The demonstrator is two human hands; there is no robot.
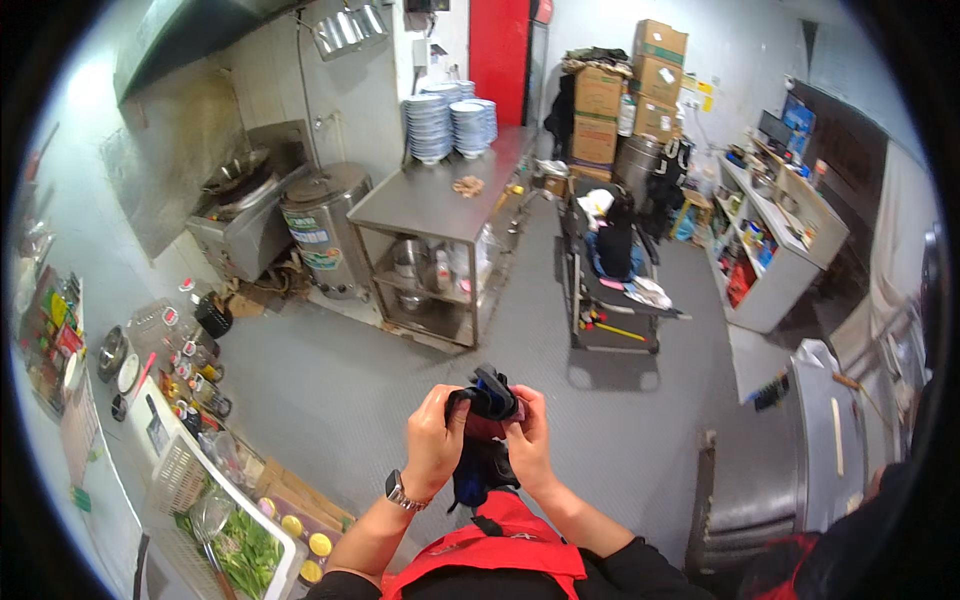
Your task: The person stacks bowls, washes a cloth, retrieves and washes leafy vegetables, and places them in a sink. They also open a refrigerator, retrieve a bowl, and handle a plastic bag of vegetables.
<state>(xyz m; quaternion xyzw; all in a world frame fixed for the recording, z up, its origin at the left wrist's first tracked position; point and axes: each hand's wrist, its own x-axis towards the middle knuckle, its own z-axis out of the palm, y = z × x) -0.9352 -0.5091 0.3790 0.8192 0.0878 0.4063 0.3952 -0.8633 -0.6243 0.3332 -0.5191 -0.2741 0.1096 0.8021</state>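
Both hands are raised in front of my red apron point(487, 547), in the lower middle of the head view. My left hand point(437, 433) grips the left side of a small black and blue item point(491, 394), perhaps of fabric or straps; its exact kind cannot be told. Its right side is pinched in my right hand point(529, 435). A watch point(401, 491) is on my left wrist. Below the hands, more dark and blue material point(474, 472) hangs or lies near my feet; whether it joins the held item is unclear.
A steel table point(420, 199) bears stacked bowls point(429, 127). A folding recliner point(615, 307) with clothes stands ahead on the right. Leafy greens fill a white basket point(289, 559) at lower left, near bottles point(206, 394). A steel counter point(757, 450) and part of another person point(832, 547) are at right.
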